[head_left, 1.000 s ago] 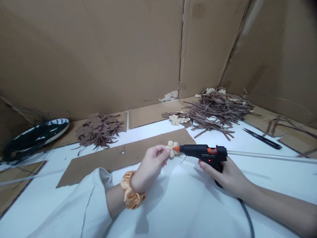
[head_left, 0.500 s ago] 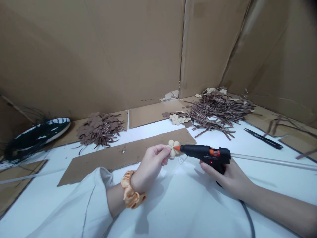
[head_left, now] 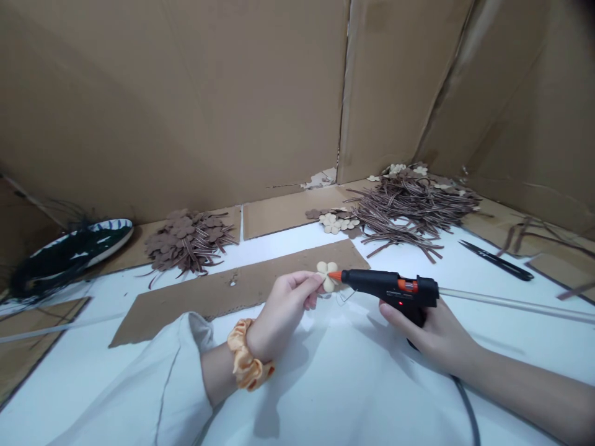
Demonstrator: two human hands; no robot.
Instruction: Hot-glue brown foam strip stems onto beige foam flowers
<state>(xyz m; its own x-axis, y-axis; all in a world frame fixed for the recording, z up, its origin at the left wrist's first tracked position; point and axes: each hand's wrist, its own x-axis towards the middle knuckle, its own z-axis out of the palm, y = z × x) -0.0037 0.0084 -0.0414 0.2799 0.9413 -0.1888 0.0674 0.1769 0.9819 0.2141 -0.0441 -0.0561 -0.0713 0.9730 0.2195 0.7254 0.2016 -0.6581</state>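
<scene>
On my feed, closest to the fingers, the left hand (head_left: 283,316) is clenched in a firm pinch, its fingertips (head_left: 313,280) closed on a small cream flower (head_left: 328,276) that sits just past them to the right. An orange satin scrunchie (head_left: 246,356) circles that wrist, beside a white sleeve (head_left: 158,371). The right hand (head_left: 432,334) grasps a black hot glue gun (head_left: 385,282), whose long axis runs nearly level across my view. Its orange nozzle (head_left: 335,276) points left at the flower, touching it or just short, I can't tell which from here. The left hand is the nearer to the flower. A clear glue stick (head_left: 511,305) trails from the gun's back. Beyond the fingers lies a cardboard strip (head_left: 232,291), then a pile of brown cut-outs (head_left: 186,241) to the left, a heap of brown strips (head_left: 409,217) and black snips (head_left: 495,260) to the right
</scene>
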